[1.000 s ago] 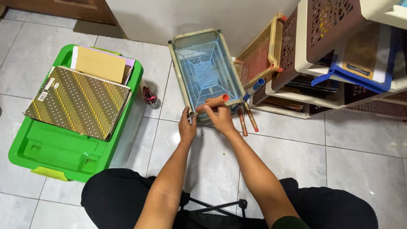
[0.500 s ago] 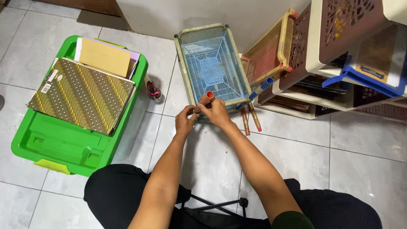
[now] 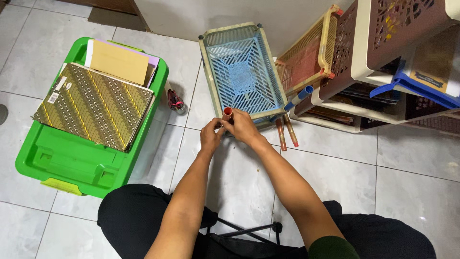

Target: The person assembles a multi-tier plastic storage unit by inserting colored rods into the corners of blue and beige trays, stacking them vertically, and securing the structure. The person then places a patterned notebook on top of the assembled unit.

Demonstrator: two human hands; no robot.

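While sitting on a pale tiled floor (image 3: 412, 163), seen from above: far left, a green plastic bin (image 3: 67, 158) with a brown patterned board (image 3: 96, 105) lying flat across its top, and behind that a tan envelope (image 3: 117, 62) over a lilac sheet. Just right of the bin, on the tiles, a small clear jar (image 3: 175, 101) holding dark red pieces. Centre, both forearms stretched forward and meeting at the near edge of a blue mesh tray with a cream rim (image 3: 242, 72), standing on the floor against the white wall. Left hand (image 3: 211, 136) curled, fingertips pinched round the lower part of an orange tube (image 3: 227, 114), with the open round end of that tube pointing up between the two hands, just in front of the tray's near rim. Right hand (image 3: 243, 127) closed over the same tube from the other side, fingers wrapped, thumb side toward the left hand; how much of the tube lies hidden inside the grip cannot be told. Right of the hands, two more reddish tubes (image 3: 286, 132) lying side by side on the tiles, and a blue tube (image 3: 299, 97) leaning beside them. Further right, a yellow and red mesh basket (image 3: 309, 55) tipped on edge, then a cream and brown shelf unit (image 3: 378, 43) with a blue tray (image 3: 412, 86) jutting out
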